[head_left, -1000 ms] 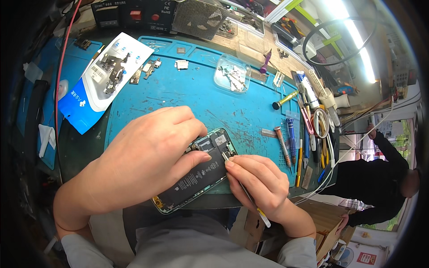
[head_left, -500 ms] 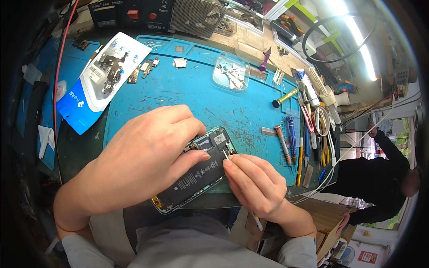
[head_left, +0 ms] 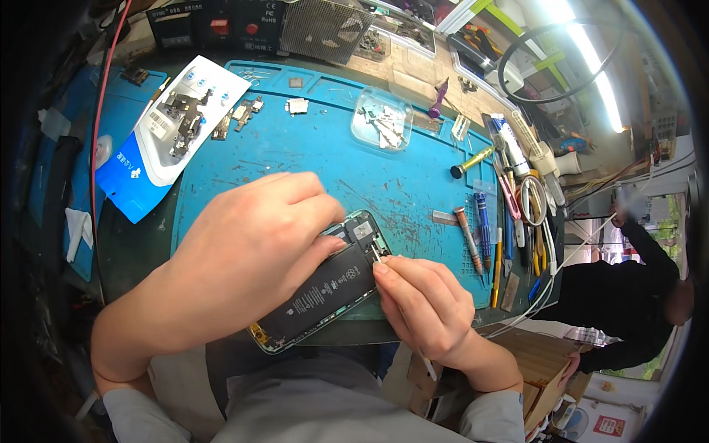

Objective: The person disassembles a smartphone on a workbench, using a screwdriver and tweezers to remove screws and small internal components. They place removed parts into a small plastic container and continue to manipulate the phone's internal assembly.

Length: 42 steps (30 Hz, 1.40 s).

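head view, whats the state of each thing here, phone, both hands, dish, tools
phone: back off, battery exposed, lying flat on the blue mat
left hand: pressed down on the phone, holding it steady
right hand: fingers pinch a thin tool, tip at the phone's edge
clear dish: open, small parts inside
screwdrivers: lying loose on the mat, unused

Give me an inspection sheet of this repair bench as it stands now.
Surface: blue work mat, scuffed, on a wooden bench.
Job's things: opened phone with black battery exposed, lying at the mat's near edge.
Clutter: clear parts dish, blue-white package, small parts, screwdrivers at the mat's right edge.
Grippers: left hand presses on the phone; right hand pinches a thin tool at the phone's edge.
Cables: red wire on the left; white cable on the right; black loop at back.
Surroundings: another person in black, far right.
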Tool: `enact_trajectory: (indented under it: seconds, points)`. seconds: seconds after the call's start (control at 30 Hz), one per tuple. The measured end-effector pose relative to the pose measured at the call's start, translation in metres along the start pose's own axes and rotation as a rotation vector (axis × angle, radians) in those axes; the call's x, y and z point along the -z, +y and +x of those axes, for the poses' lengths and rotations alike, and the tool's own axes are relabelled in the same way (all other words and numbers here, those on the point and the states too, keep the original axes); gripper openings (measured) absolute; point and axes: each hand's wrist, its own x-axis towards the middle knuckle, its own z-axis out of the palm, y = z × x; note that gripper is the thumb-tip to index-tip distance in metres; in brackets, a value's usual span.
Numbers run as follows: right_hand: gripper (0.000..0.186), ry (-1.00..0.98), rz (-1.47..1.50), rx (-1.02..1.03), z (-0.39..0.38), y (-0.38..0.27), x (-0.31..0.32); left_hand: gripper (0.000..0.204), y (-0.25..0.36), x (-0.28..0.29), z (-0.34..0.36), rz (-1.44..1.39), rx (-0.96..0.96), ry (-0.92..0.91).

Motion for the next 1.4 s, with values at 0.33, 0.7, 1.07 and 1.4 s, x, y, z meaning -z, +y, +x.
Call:
enact_trajectory:
  seconds: [0.33,0.7,1.07,1.4]
  points:
    - [0.022,0.005,0.4,-0.382,0.001,0.01,0.013,0.036,-0.001,-0.02,0.016,-0.201,-0.151,0.056]
    - [0.018,0.074,0.321,-0.211,0.005,0.017,0.014,0.029,0.002,0.008,0.001,-0.011,0.011,0.228]
    - [0.033,0.091,0.097,0.271,0.018,0.013,0.001,0.101,0.045,0.0,-0.067,0.18,0.093,-0.013]
    - [0.028,0.03,0.047,0.278,0.009,0.008,0.008,0.054,0.037,0.006,-0.046,0.148,-0.01,0.073]
